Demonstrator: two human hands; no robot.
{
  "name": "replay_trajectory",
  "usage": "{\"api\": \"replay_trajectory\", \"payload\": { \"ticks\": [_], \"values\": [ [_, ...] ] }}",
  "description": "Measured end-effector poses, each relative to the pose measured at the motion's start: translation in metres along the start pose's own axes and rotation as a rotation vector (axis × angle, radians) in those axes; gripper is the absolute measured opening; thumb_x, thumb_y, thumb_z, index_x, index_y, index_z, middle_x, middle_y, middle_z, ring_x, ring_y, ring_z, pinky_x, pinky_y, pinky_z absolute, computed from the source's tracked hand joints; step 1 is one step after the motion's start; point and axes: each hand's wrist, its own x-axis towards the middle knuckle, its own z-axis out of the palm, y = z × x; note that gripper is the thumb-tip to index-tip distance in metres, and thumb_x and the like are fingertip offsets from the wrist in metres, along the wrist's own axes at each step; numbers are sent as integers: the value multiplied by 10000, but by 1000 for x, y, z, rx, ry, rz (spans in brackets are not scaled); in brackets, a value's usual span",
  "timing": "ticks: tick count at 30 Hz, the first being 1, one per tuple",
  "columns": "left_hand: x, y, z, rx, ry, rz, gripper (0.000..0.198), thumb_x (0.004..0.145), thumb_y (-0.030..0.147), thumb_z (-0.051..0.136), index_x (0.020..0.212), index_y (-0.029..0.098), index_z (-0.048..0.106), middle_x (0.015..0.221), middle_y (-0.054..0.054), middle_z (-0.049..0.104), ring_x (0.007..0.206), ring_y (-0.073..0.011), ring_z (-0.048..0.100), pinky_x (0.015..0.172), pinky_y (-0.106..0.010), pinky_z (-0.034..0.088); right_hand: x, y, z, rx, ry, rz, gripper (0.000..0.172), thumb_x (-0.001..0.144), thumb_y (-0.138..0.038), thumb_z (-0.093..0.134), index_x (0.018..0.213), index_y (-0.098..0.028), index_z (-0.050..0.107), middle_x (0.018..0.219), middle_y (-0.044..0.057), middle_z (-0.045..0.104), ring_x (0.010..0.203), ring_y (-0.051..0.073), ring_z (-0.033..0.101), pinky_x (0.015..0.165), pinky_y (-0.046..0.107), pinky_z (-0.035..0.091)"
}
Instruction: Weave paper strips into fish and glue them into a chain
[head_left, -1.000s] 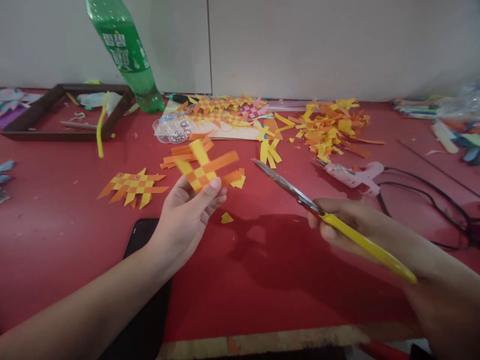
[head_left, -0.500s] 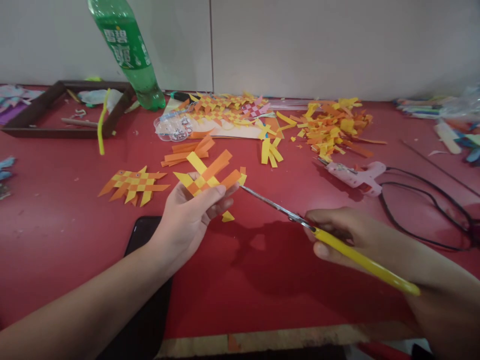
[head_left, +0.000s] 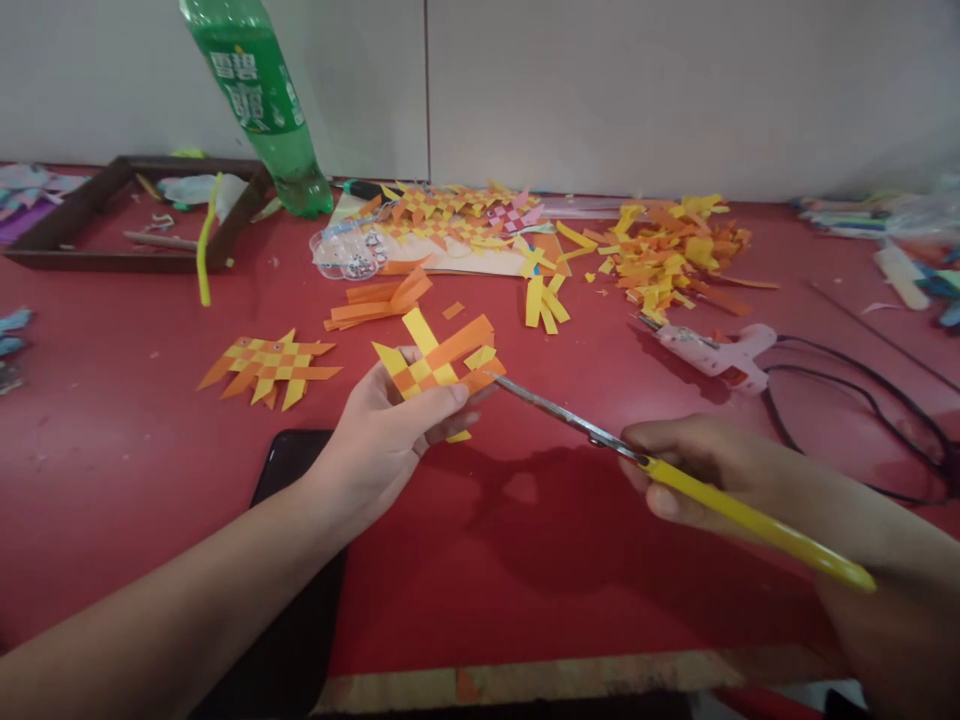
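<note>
Between the thumb and fingers of my left hand is a woven paper fish of orange and yellow strips, its loose strip ends pointing up and right. My right hand is closed around yellow-handled scissors. Their metal blades point left, and the tips touch or nearly touch an orange strip at the fish's right end. A second woven paper fish lies on the red table to the left. Just behind the held fish is a small orange paper scrap.
A pink glue gun with a black cord lies at right. Behind are a heap of paper strips, more woven fish on a board, a green bottle and a brown frame. A black phone lies under my left forearm.
Both hands have shifted slightly right with the fish and scissors. A small orange piece now lies on the table behind the fish, apart from it.
</note>
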Motion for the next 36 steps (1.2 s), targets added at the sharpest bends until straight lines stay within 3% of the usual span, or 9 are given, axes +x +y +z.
{"api": "replay_trajectory", "payload": {
  "ticks": [4,14,21,36],
  "values": [
    [1,0,2,31,27,24,155,729,148,817,813,185,693,763,26,737,669,-102,706,652,-187,605,3,2,-1,66,-80,7,464,765,-633,627,696,-206,458,654,-52,394,588,108,368,523,243,300],
    [2,0,1,111,57,63,183,737,172,808,836,180,654,748,30,714,628,-79,656,625,-188,579,3,5,0,71,-69,22,441,766,-606,639,706,-205,465,666,-52,384,602,116,370,530,252,288],
    [1,-1,0,135,13,59,227,748,174,810,936,185,683,914,-13,754,826,-128,709,722,-218,594,5,6,0,41,-72,35,436,762,-608,641,728,-204,481,679,-46,384,632,130,389,544,257,292],
    [0,0,1,131,28,46,243,764,139,793,947,190,641,909,12,759,848,-136,735,686,-188,607,5,4,0,45,-55,39,453,730,-617,656,683,-203,478,646,-49,393,595,118,377,524,248,291]
  ]
}}
